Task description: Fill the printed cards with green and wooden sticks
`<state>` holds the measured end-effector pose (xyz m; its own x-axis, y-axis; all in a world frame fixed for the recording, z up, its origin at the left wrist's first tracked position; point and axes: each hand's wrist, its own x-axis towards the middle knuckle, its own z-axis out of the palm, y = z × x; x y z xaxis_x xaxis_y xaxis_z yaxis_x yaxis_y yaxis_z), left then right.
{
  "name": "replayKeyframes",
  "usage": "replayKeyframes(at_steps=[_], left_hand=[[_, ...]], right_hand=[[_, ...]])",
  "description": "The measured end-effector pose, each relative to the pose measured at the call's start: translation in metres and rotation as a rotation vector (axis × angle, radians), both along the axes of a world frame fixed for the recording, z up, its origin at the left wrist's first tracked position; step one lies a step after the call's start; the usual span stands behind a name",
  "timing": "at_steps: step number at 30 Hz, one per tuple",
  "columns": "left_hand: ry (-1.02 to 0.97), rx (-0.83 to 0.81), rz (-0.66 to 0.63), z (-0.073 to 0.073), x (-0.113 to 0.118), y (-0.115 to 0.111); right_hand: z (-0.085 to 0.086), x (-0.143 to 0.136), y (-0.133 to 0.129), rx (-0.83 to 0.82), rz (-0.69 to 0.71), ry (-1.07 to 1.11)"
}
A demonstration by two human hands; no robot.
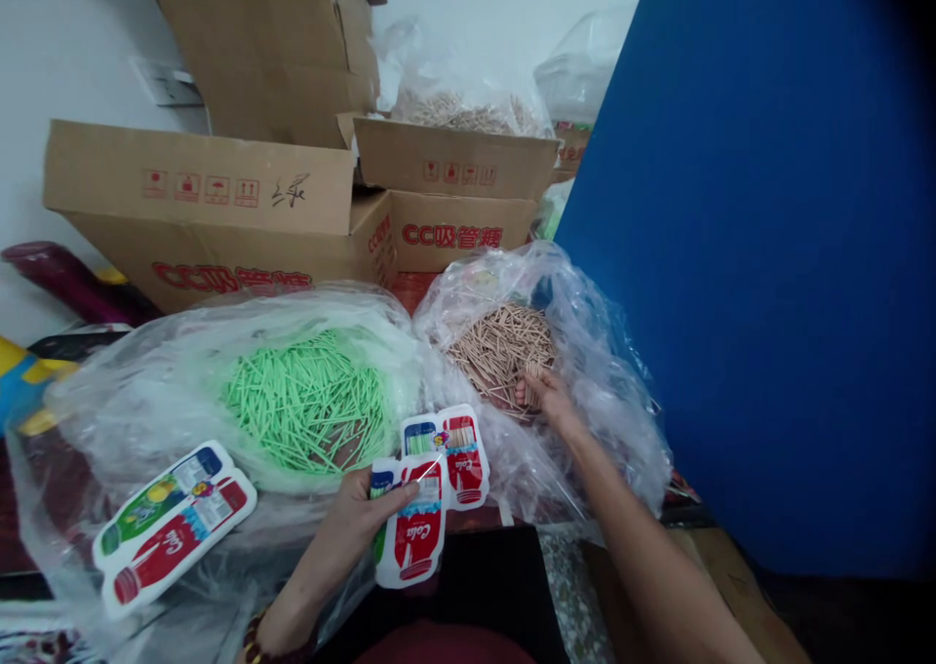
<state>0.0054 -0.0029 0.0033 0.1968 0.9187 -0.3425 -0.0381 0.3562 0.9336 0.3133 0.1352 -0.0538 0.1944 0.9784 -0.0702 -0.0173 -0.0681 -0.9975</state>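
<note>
My left hand [372,510] grips a bottle-shaped candy pack [418,537] printed with a red "Cola" bottle, the thumb across its clear window. A second such pack [464,454], with green and brown sticks behind its windows, sits just beyond and overlaps it; I cannot tell whether my hand holds it too. Inside the open plastic bag [606,352] on the right, my right hand [547,396] has its fingers closed round a small bunch of brown candy straws [504,342]. Green candy straws [307,406] fill the open bag on the left.
Another bottle-shaped pack [175,523] lies on the plastic at the left. Behind the bags stand open cardboard boxes [212,245], one with a bag of brown sticks [468,113] above it. A large blue panel [760,284] borders the right side.
</note>
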Motion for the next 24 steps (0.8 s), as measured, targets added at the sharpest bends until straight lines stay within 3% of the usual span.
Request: replayKeyframes(at_steps=[11,15,20,24], left_hand=[[-0.013,-0.021,-0.059,0.012,0.012,0.004],[-0.096,-0.016,-0.083,0.016,0.024,0.015],[-0.191,-0.039,-0.182,0.021,0.047,0.028],[-0.239,-0.028,-0.193,0.018,0.054,0.03]], right_hand=[[-0.004,-0.01,-0.015,0.137,-0.091,0.094],[0.024,-0.019,-0.023,0.166,-0.102,0.227],[0.078,-0.059,-0.058,0.241,-0.017,0.7],[0.098,-0.092,-0.085,0.211,0.081,0.772]])
